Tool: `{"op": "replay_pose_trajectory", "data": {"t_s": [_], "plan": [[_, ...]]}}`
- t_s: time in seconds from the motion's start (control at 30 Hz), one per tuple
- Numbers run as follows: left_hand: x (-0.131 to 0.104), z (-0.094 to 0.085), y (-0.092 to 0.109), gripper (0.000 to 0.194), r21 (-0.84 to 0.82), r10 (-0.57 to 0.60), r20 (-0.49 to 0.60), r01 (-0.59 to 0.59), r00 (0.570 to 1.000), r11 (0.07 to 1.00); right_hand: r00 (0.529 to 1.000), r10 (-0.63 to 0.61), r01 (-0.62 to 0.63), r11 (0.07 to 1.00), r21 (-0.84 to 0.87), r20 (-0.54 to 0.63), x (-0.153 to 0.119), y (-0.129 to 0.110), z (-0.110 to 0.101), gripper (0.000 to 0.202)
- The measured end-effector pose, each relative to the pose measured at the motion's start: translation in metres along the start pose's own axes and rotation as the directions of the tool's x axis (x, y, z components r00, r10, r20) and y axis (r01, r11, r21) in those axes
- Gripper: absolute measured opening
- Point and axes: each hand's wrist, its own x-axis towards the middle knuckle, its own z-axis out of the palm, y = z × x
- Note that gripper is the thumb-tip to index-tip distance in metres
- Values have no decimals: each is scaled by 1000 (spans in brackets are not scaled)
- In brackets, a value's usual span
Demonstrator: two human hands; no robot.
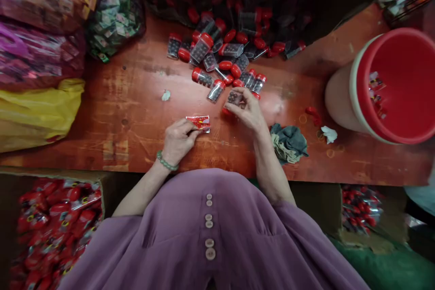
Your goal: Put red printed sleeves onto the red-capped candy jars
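My left hand point(179, 139), with a green bead bracelet on its wrist, pinches a small red printed plastic sleeve point(200, 122) just above the table. Gripped in my right hand point(249, 111) is a clear bottle point(234, 98) filled with dark round balls; its red cap points down toward me. The two hands are apart, the bottle to the right of the sleeve. Just beyond my right hand lies a loose heap of similar red-capped bottles point(216, 90), some filled with dark balls. Part of the held bottle is hidden behind my fingers.
A dark box point(326, 31) spills bottles at the back. On the right are a red-lined bucket point(343, 95), a crumpled cloth point(290, 142) and rubber bands point(330, 153). Filled bags point(115, 22) crowd the left. Below the table edge stand boxes of red items point(61, 217).
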Motion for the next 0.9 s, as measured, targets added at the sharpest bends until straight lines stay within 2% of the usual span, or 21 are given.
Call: {"op": "replay_pose_trajectory", "data": {"t_s": [0.07,0.13,0.27,0.47,0.53,0.63,0.8,0.9], "plan": [[-1,-2,2,7,-87,-43,-45,39,998,995,997,61,-69,966,247,39,-19,-3,1,43],[-3,-4,6,6,-148,-66,-63,56,996,987,993,96,-116,900,421,69,-38,-9,4,46],[-7,-8,17,6,-243,-88,-56,72,995,967,991,96,-131,832,539,92,-67,-19,15,49],[-12,-9,26,9,-363,-109,50,120,993,924,998,42,-13,868,496,-49,-84,-19,32,41],[-13,-9,25,11,-401,-131,89,156,987,903,999,23,0,895,445,-48,-87,-18,32,36],[-15,-10,22,13,-442,-175,134,218,975,870,1000,15,-9,919,394,-13,-89,-18,28,27],[-16,-10,20,15,-463,-233,178,291,956,837,989,19,-64,945,321,144,-88,-23,19,21],[-18,-8,20,17,-460,-257,210,327,943,825,980,20,-67,970,233,198,-87,-25,14,20]]}}
